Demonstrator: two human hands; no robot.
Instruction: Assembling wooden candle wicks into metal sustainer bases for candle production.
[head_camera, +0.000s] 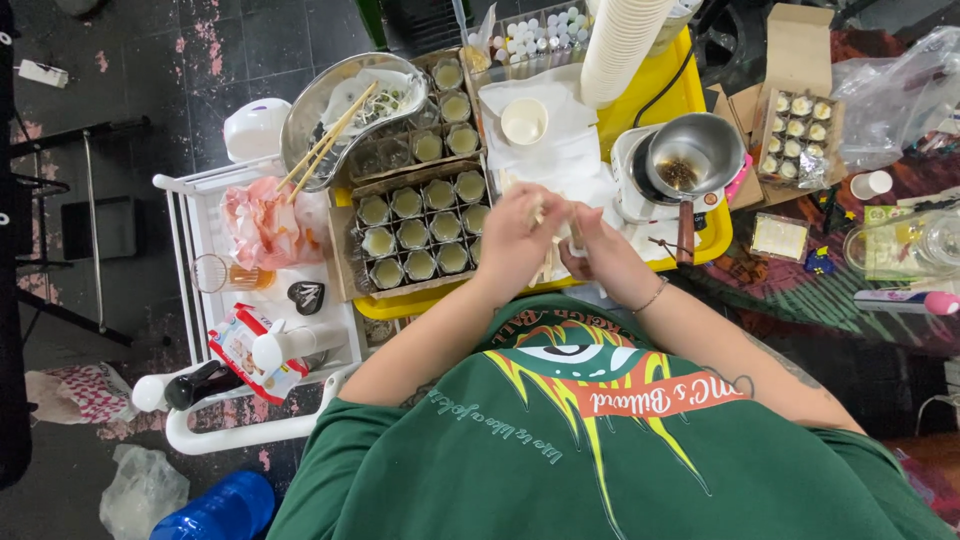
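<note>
From the head camera I see my left hand (515, 240) and right hand (592, 250) close together over the yellow tray (655, 105), fingers pinching small pale sticks (548, 262); the grip itself is hard to read. Just left of them sits a cardboard box of filled glass jars (415, 235). A metal melting pot (690, 155) stands to the right, and a steel bowl with chopsticks (345, 115) lies beyond the jars.

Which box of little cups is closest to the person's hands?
The big cardboard box of glass cups on the yellow tray, just beside the left hand. The other, smaller box of cups sits far off past the metal pot.
</note>
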